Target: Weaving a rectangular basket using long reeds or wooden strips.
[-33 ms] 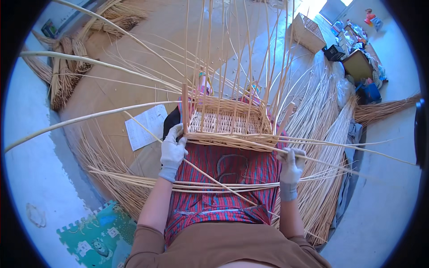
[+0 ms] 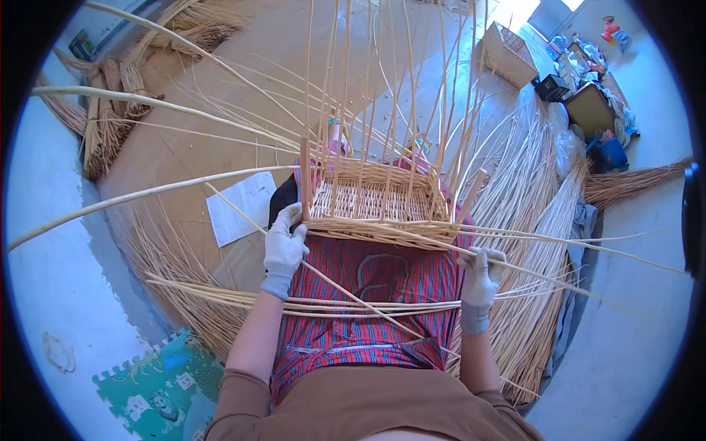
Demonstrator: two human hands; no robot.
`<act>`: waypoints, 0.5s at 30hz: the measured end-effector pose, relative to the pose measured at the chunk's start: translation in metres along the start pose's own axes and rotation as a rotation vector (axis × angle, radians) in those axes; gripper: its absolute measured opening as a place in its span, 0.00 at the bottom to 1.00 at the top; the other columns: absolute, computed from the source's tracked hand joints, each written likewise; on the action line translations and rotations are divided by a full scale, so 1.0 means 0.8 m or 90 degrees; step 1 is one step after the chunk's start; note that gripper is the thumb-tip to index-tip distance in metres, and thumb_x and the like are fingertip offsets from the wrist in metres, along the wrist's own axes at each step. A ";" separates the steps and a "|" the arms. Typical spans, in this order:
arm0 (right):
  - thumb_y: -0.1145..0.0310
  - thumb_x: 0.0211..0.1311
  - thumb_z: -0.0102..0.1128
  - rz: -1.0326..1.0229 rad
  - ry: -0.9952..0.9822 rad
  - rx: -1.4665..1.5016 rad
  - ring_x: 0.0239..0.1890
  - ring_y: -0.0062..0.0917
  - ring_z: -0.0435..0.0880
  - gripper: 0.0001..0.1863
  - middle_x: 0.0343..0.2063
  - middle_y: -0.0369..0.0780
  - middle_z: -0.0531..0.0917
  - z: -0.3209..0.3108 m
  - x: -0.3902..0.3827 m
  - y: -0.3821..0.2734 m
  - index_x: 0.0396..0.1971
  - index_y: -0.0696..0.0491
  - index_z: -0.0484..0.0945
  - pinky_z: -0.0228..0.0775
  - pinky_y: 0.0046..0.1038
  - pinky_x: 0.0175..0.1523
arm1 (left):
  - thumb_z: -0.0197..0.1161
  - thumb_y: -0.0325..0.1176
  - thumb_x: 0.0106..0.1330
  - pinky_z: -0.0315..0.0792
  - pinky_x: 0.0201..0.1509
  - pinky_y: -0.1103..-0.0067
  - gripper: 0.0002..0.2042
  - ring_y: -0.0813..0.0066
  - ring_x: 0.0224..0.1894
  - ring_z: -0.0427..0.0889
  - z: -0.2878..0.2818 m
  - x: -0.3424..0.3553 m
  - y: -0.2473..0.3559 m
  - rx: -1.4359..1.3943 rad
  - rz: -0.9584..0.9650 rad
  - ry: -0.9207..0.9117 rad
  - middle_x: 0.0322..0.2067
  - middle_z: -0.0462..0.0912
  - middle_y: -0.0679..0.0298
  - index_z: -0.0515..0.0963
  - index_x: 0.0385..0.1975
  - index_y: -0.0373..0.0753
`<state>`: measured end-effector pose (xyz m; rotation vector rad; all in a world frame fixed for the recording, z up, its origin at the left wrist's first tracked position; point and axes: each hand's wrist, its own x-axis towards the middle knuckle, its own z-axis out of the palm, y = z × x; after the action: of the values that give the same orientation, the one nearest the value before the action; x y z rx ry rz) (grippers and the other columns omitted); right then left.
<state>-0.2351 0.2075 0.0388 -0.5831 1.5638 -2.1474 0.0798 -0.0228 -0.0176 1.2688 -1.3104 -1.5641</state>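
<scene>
A half-woven rectangular wicker basket (image 2: 390,234) rests over my lap, its woven base facing up and long stakes fanning away from me. Wearing a pale glove, my left hand (image 2: 284,251) grips the basket's near left corner, just beside a thick corner post (image 2: 305,176). Off the near right corner, my right hand (image 2: 482,278), also gloved, pinches a long willow rod (image 2: 540,274) that runs from the basket's near wall out to the right. A second thick post (image 2: 473,192) leans at that right corner.
Loose willow rods (image 2: 368,304) lie across my striped apron (image 2: 331,342). Large bundles of pale rods (image 2: 522,309) spread on the right, darker bundles (image 2: 110,117) at far left. A paper sheet (image 2: 243,208) and a green foam mat (image 2: 158,389) lie on the left.
My right hand has shifted very slightly to the right along with the pinched rod. The left hand and the basket look unmoved.
</scene>
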 end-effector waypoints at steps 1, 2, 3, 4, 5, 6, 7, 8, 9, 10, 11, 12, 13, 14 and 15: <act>0.71 0.77 0.58 0.014 -0.021 -0.032 0.41 0.31 0.88 0.06 0.41 0.45 0.84 -0.002 -0.005 -0.001 0.46 0.54 0.71 0.87 0.35 0.47 | 0.56 0.15 0.70 0.71 0.18 0.86 0.23 0.86 0.20 0.76 0.001 -0.001 0.001 0.017 -0.020 0.007 0.59 0.82 0.51 0.71 0.65 0.33; 0.71 0.77 0.58 0.013 -0.027 -0.041 0.41 0.32 0.89 0.06 0.41 0.45 0.84 -0.004 -0.011 -0.003 0.46 0.54 0.71 0.87 0.35 0.47 | 0.56 0.15 0.70 0.71 0.18 0.86 0.22 0.86 0.20 0.76 0.001 -0.001 0.002 0.013 -0.028 0.010 0.59 0.82 0.51 0.72 0.65 0.33; 0.71 0.77 0.58 0.000 -0.027 -0.026 0.41 0.32 0.89 0.06 0.41 0.46 0.84 -0.004 -0.013 -0.006 0.46 0.54 0.71 0.86 0.35 0.47 | 0.57 0.15 0.70 0.71 0.18 0.86 0.22 0.86 0.19 0.76 -0.001 0.000 0.004 -0.005 -0.025 0.009 0.59 0.82 0.51 0.72 0.64 0.33; 0.71 0.77 0.58 0.033 -0.040 -0.017 0.40 0.32 0.89 0.07 0.41 0.46 0.84 -0.004 -0.016 -0.008 0.46 0.54 0.70 0.86 0.35 0.49 | 0.57 0.15 0.70 0.72 0.18 0.86 0.22 0.86 0.20 0.76 -0.002 0.001 0.004 0.013 -0.041 0.014 0.59 0.82 0.51 0.72 0.64 0.33; 0.71 0.77 0.58 0.026 -0.039 -0.037 0.40 0.31 0.89 0.07 0.41 0.46 0.85 -0.003 -0.018 -0.011 0.46 0.55 0.71 0.86 0.35 0.48 | 0.57 0.15 0.70 0.72 0.18 0.86 0.22 0.86 0.20 0.76 -0.003 0.002 0.003 0.017 -0.048 0.015 0.59 0.82 0.51 0.73 0.64 0.33; 0.71 0.77 0.58 0.026 -0.051 -0.040 0.40 0.31 0.88 0.07 0.42 0.46 0.85 -0.001 -0.020 -0.014 0.46 0.55 0.71 0.86 0.35 0.48 | 0.57 0.15 0.70 0.72 0.18 0.86 0.22 0.86 0.20 0.76 -0.005 0.004 0.002 0.005 -0.053 0.003 0.59 0.82 0.51 0.73 0.64 0.33; 0.71 0.77 0.58 0.045 -0.044 -0.036 0.39 0.31 0.88 0.07 0.42 0.46 0.85 0.000 -0.021 -0.016 0.47 0.55 0.71 0.86 0.34 0.48 | 0.57 0.15 0.70 0.72 0.19 0.85 0.22 0.85 0.22 0.77 -0.006 0.005 -0.001 0.024 -0.053 0.014 0.58 0.83 0.53 0.73 0.64 0.34; 0.71 0.77 0.58 -0.003 -0.117 -0.064 0.38 0.30 0.88 0.06 0.41 0.45 0.85 0.002 -0.022 -0.018 0.46 0.55 0.71 0.85 0.34 0.47 | 0.57 0.16 0.70 0.73 0.20 0.85 0.21 0.84 0.24 0.79 -0.006 0.006 -0.005 0.028 -0.051 0.009 0.57 0.84 0.54 0.74 0.64 0.34; 0.71 0.77 0.58 -0.033 -0.168 -0.084 0.37 0.29 0.87 0.06 0.40 0.45 0.85 0.003 -0.023 -0.020 0.46 0.54 0.71 0.85 0.34 0.45 | 0.57 0.16 0.71 0.74 0.20 0.84 0.21 0.83 0.26 0.80 -0.008 0.007 -0.008 0.019 -0.039 -0.001 0.56 0.85 0.55 0.75 0.63 0.35; 0.71 0.77 0.57 -0.083 -0.241 -0.080 0.36 0.29 0.87 0.05 0.40 0.45 0.85 0.004 -0.023 -0.021 0.45 0.53 0.71 0.84 0.34 0.43 | 0.58 0.17 0.70 0.74 0.21 0.84 0.21 0.81 0.28 0.81 -0.010 0.007 -0.010 0.058 -0.037 0.012 0.55 0.85 0.55 0.75 0.63 0.35; 0.72 0.77 0.58 -0.022 -0.203 -0.120 0.35 0.28 0.87 0.05 0.39 0.45 0.85 0.005 -0.021 -0.023 0.45 0.54 0.72 0.84 0.34 0.42 | 0.58 0.17 0.70 0.74 0.21 0.83 0.21 0.80 0.29 0.82 -0.013 0.008 -0.011 0.084 -0.024 0.017 0.55 0.85 0.55 0.75 0.63 0.35; 0.72 0.77 0.58 0.015 -0.187 -0.134 0.34 0.28 0.86 0.05 0.39 0.45 0.85 0.005 -0.019 -0.023 0.44 0.54 0.72 0.83 0.33 0.41 | 0.59 0.17 0.69 0.74 0.21 0.83 0.21 0.79 0.30 0.83 -0.014 0.008 -0.010 0.089 0.042 -0.001 0.55 0.85 0.55 0.76 0.62 0.35; 0.73 0.77 0.58 0.031 -0.161 -0.130 0.33 0.27 0.86 0.04 0.39 0.45 0.85 0.004 -0.014 -0.023 0.43 0.54 0.72 0.83 0.33 0.40 | 0.61 0.17 0.68 0.75 0.22 0.81 0.21 0.75 0.33 0.84 -0.015 0.010 -0.007 0.105 0.028 0.008 0.55 0.85 0.54 0.76 0.61 0.36; 0.74 0.76 0.59 0.092 -0.142 -0.095 0.31 0.27 0.85 0.05 0.37 0.45 0.85 0.003 -0.010 -0.022 0.41 0.54 0.72 0.82 0.32 0.38 | 0.61 0.17 0.68 0.74 0.20 0.81 0.21 0.76 0.33 0.84 -0.014 0.008 -0.003 0.105 0.047 -0.003 0.54 0.85 0.54 0.76 0.60 0.35; 0.72 0.76 0.60 0.107 -0.140 -0.062 0.31 0.25 0.86 0.06 0.35 0.44 0.86 0.001 -0.006 -0.021 0.42 0.55 0.72 0.82 0.30 0.39 | 0.61 0.17 0.68 0.79 0.28 0.78 0.20 0.74 0.34 0.85 -0.010 0.012 0.003 0.192 0.028 0.018 0.53 0.85 0.53 0.76 0.60 0.36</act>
<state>-0.2319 0.2145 0.0545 -0.6695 1.5437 -1.8261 0.0854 -0.0342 -0.0174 1.4261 -1.5891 -1.3473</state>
